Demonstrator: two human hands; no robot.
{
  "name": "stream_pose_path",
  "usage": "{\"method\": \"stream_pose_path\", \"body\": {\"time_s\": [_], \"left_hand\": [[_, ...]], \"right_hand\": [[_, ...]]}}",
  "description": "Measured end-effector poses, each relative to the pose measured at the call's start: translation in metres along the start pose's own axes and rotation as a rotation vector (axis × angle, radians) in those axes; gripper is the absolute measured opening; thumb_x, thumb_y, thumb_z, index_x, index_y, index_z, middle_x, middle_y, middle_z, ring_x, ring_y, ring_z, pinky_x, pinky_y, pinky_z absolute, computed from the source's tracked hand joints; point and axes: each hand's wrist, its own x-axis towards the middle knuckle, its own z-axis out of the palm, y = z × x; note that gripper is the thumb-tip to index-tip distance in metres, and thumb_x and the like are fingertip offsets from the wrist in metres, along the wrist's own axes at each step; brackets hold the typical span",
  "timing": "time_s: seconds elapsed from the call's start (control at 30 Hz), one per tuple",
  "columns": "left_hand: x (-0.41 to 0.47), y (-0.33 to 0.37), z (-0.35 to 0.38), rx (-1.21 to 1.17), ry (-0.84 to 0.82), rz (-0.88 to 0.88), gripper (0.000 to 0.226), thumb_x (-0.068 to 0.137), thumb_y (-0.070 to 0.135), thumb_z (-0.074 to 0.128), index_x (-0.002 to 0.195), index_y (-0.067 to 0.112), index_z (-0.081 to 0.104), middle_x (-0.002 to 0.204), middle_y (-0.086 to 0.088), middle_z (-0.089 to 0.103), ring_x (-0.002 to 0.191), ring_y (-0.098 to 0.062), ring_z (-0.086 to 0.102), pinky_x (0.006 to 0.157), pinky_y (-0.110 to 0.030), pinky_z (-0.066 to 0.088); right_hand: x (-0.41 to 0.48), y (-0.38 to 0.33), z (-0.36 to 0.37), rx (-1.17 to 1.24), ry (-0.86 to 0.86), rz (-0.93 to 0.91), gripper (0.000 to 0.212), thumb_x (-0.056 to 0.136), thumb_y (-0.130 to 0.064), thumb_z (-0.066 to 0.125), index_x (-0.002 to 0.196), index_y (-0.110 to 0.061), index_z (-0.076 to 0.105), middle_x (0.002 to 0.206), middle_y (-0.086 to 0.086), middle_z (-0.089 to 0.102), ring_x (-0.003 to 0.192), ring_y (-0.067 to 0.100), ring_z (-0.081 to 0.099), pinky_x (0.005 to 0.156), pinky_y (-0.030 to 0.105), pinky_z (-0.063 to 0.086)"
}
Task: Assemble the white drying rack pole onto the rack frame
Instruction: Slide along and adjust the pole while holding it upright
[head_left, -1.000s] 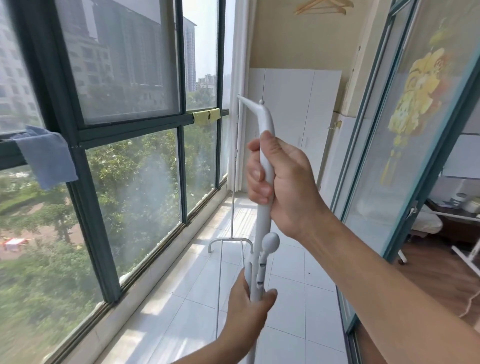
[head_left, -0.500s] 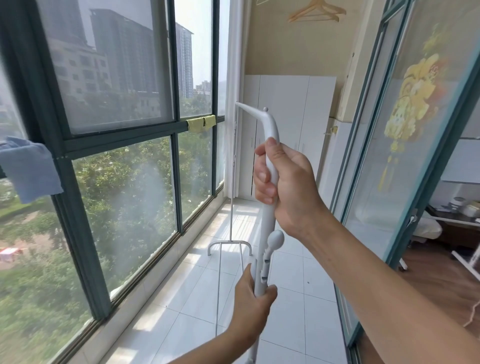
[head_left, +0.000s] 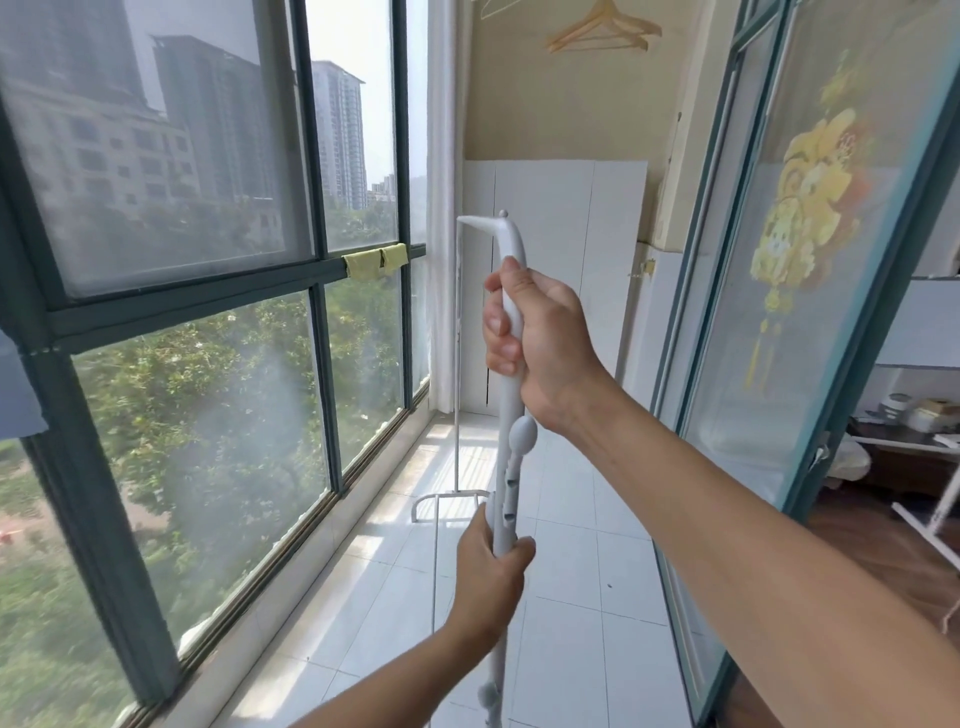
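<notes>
I hold a white drying rack pole (head_left: 508, 400) upright in front of me. Its top bends left into a pointed tip, and a rounded knob sticks out at mid-height. My right hand (head_left: 540, 340) is shut around the upper part. My left hand (head_left: 491, 566) grips it lower down. Further along the balcony stands the other part of the rack frame (head_left: 456, 415), a thin white upright on a curved foot resting on the tiled floor. The pole's lower end runs out of view at the bottom.
Tall dark-framed windows (head_left: 322, 270) line the left side, with a yellow cloth (head_left: 376, 260) draped on a rail. A teal-framed sliding glass door (head_left: 810, 312) is on the right. White cabinets (head_left: 556, 270) close the far end. A wooden hanger (head_left: 602, 28) hangs above.
The view has tilted up and shifted left. Both hands keep the same grips on the pole, which stays upright.
</notes>
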Motion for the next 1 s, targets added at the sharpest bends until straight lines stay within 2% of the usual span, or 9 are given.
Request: {"method": "stream_pose_path", "body": {"time_s": [0.3,0.47,0.63,0.77,0.87,1.0], "left_hand": [[0.086,-0.013,-0.004,0.004,-0.005,-0.019,0.031,0.064,0.015,0.057,0.054,0.038,0.039,0.047,0.01,0.033,0.04,-0.015,0.027,0.035,-0.025,0.028],[0.142,-0.023,-0.014,0.011,0.006,0.011,0.029,0.063,0.015,0.056,0.054,0.039,0.041,0.054,-0.002,0.032,0.045,-0.019,0.027,0.04,-0.03,0.026],[0.186,-0.032,-0.013,0.037,-0.019,0.029,0.026,0.064,0.017,0.054,0.059,0.042,0.049,0.049,0.006,0.033,0.045,-0.017,0.031,0.042,-0.029,0.029],[0.22,-0.039,-0.004,0.043,0.023,0.014,0.02,0.064,0.015,0.054,0.061,0.027,0.039,0.058,-0.005,0.031,0.049,-0.02,0.028,0.044,-0.032,0.027],[0.254,-0.051,0.01,0.066,0.05,0.016,0.019,0.064,0.017,0.054,0.06,0.026,0.039,0.057,-0.004,0.032,0.049,-0.02,0.03,0.044,-0.031,0.027],[0.3,-0.069,0.044,0.086,0.087,0.013,0.018,0.064,0.018,0.054,0.065,0.018,0.036,0.061,-0.01,0.033,0.054,-0.023,0.032,0.05,-0.037,0.029]], "right_hand": [[0.079,0.031,-0.017,-0.031,0.042,0.003,0.022,0.095,-0.024,0.042,0.078,-0.011,0.047,0.046,-0.006,0.042,0.034,0.007,0.028,0.038,0.021,0.017],[0.133,0.053,-0.024,-0.054,0.073,0.004,0.02,0.095,-0.024,0.043,0.083,-0.009,0.047,0.048,-0.004,0.041,0.035,0.007,0.027,0.037,0.02,0.019],[0.173,0.074,-0.041,-0.037,0.083,0.011,0.019,0.095,-0.023,0.042,0.084,-0.009,0.046,0.046,-0.005,0.042,0.035,0.007,0.027,0.036,0.019,0.02],[0.206,0.087,-0.061,-0.041,0.096,0.017,0.019,0.095,-0.023,0.042,0.084,-0.009,0.046,0.047,-0.004,0.041,0.035,0.007,0.027,0.036,0.02,0.02],[0.235,0.097,-0.085,-0.044,0.085,0.025,0.019,0.095,-0.023,0.042,0.084,-0.009,0.046,0.047,-0.004,0.041,0.035,0.008,0.028,0.036,0.02,0.02],[0.272,0.107,-0.129,-0.031,0.067,0.033,0.02,0.095,-0.024,0.042,0.082,-0.01,0.045,0.045,-0.005,0.042,0.034,0.008,0.027,0.037,0.021,0.019]]}}
